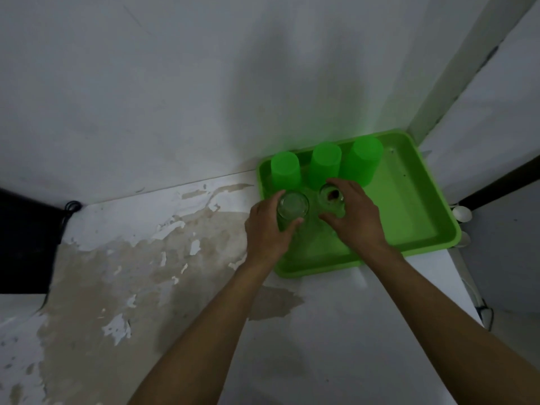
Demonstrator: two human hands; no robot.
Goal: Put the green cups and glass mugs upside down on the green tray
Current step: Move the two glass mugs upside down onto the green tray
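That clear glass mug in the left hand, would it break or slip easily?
Probably fragile: the glass mug looks like clear, rigid glass. It may be slippery, since the left hand grips only its smooth side. Set on the green tray, its wide, short shape should resist tipping.

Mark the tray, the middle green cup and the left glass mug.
tray [409,200]: head view, bare floor.
middle green cup [325,163]: head view, side wall.
left glass mug [292,204]: head view, upturned base.

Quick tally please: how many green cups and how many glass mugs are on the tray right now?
Green cups: 3, upside down along the far side
Glass mugs: 2, left hand around one, right hand on the other
Total: 5 on the green tray
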